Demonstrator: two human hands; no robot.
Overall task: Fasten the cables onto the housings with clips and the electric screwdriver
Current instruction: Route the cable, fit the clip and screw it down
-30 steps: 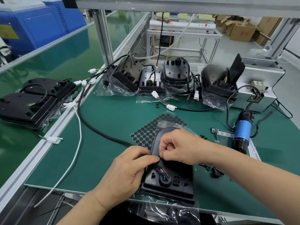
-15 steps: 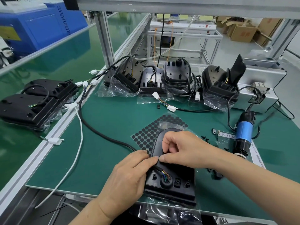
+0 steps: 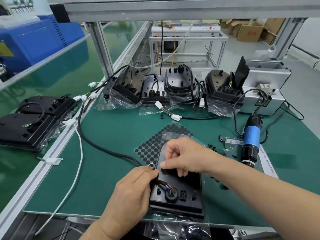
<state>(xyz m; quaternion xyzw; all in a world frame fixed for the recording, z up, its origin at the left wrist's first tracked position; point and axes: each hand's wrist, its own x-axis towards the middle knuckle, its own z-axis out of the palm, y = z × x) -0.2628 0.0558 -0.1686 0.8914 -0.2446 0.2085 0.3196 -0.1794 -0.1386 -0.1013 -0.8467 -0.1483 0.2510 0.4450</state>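
Note:
A black housing [image 3: 181,196] lies on a plastic bag at the front edge of the green mat. A black cable [image 3: 97,146] curves in from the left and ends in coloured wires at a round port on the housing. My left hand [image 3: 131,191] pinches the cable at the housing's left edge. My right hand [image 3: 183,156] is curled above the housing's middle, thumb and fingers pinching something small and dark; I cannot tell what it is. The blue electric screwdriver [image 3: 251,141] lies on the mat to the right, untouched.
Several bagged housings [image 3: 173,87] with cables stand along the back. More housings [image 3: 29,123] lie on the left bench. A sheet of black round pads [image 3: 149,148] lies behind my hands. Small black clips and screws [image 3: 223,153] are scattered near the screwdriver. A silver box [image 3: 266,84] stands back right.
My hands stay at the same spot on the housing; the right hand's fingers have shifted slightly along the cable. The camera view has drifted a little.

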